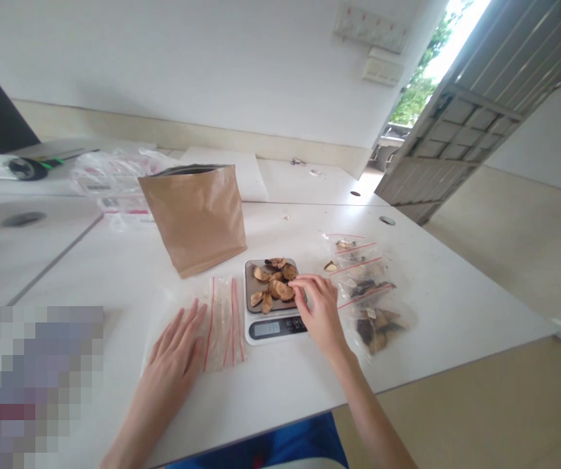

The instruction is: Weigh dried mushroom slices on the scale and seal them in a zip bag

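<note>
A kitchen scale (255, 339) with a lit display stands on the white table, and several brown dried slices (280, 290) lie in a loose pile on its tray. At the pile's right side, my right hand (316, 303) has its thumb and fingertips closed on the edge of one slice. Left of the scale, my left hand (180, 345) lies flat, fingers stretched out, on a stack of clear zip bags (221, 326) with red seal lines. Behind them a brown paper pouch (199, 218) stands upright with its top open.
Several clear zip bags holding dark dried pieces (380, 329) overlap on the right, with one loose pale piece (330, 266) beside them. Clear plastic packaging (118, 179) sits behind the pouch. The table's right edge slants toward a metal door (480, 124).
</note>
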The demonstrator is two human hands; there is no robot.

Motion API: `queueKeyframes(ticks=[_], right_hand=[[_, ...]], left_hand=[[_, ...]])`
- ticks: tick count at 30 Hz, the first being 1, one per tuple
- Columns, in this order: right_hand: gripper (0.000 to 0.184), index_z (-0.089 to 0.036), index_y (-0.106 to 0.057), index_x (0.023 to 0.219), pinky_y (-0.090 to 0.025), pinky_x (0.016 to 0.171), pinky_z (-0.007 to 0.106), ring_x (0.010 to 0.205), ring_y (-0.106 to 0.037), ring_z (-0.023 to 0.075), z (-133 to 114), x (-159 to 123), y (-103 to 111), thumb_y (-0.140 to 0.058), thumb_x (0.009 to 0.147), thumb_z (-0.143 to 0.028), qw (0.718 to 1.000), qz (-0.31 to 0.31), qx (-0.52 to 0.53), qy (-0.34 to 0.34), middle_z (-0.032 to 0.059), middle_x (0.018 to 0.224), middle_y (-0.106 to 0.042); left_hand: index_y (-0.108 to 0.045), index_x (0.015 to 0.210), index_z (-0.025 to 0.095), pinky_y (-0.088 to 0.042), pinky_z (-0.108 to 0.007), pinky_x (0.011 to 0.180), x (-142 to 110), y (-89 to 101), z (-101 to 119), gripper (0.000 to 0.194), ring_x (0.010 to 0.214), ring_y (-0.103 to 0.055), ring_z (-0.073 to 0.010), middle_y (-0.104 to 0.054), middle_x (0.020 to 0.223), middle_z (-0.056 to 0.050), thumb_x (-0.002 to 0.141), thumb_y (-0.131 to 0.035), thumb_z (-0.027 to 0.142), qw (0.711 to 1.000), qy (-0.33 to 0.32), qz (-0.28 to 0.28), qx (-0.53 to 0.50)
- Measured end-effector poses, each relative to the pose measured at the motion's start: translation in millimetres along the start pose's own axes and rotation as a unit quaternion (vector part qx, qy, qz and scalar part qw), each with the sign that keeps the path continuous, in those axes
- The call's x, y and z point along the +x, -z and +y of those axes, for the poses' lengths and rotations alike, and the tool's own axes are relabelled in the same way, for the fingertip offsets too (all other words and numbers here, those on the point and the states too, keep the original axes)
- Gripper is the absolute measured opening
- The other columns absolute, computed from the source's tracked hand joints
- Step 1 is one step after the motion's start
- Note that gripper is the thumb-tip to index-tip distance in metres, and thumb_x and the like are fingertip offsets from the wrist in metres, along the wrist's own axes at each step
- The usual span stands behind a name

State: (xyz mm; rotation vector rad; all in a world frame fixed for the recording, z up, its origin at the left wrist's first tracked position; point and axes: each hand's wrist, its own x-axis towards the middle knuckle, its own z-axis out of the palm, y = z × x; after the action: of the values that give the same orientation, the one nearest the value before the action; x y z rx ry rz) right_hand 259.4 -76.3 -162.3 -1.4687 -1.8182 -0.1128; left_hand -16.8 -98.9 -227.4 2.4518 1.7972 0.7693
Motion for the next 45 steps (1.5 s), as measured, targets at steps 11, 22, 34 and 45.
queueKeyframes(ticks=[11,22,34,45], right_hand=[[0.021,-0.023,-0.062,0.096,-0.043,0.087,0.039,0.096,-0.056,0.0223,12,-36,10,-0.045,0.089,-0.012,0.996,-0.001,0.071,-0.063,0.0066,0.097,-0.062],[0.02,-0.021,-0.061,0.097,-0.05,0.076,0.031,0.091,-0.058,0.0179,-73,-36,1,-0.042,0.091,-0.015,0.952,-0.09,0.288,-0.046,0.0065,0.092,-0.061],[0.026,-0.023,-0.041,0.092,-0.051,0.058,0.027,0.061,-0.058,0.011,-136,-24,-57,-0.059,0.075,-0.028,0.84,-0.11,0.475,-0.24,-0.0008,0.084,-0.053],[0.021,-0.023,-0.042,0.079,-0.046,0.055,0.023,0.057,-0.05,0.0096,-113,-6,-46,-0.055,0.065,-0.014,0.845,-0.069,0.482,-0.221,-0.0058,0.068,-0.047]], left_hand=[[-0.049,0.137,0.023,-0.04,-0.047,0.108,4,7.2,6,0.052,0.138,-0.036,-0.0283,-0.05,0.14,-0.004,0.092,-0.037,0.047,1.0,0.006,-0.027,-0.013],[-0.055,0.127,0.027,-0.042,-0.042,0.106,2,39.8,29,0.039,0.131,-0.046,-0.0243,-0.061,0.131,-0.003,0.093,-0.041,0.04,0.98,0.076,0.13,-0.13],[-0.055,0.122,0.021,-0.043,-0.036,0.104,-9,51.1,69,0.037,0.12,-0.055,-0.0209,-0.061,0.126,-0.006,0.094,-0.038,0.038,0.913,0.168,0.221,-0.299],[-0.046,0.085,0.021,-0.045,-0.049,0.102,25,71.9,56,0.013,0.11,-0.061,-0.0218,-0.063,0.123,-0.007,0.093,-0.043,0.031,0.917,0.146,0.312,-0.2]])
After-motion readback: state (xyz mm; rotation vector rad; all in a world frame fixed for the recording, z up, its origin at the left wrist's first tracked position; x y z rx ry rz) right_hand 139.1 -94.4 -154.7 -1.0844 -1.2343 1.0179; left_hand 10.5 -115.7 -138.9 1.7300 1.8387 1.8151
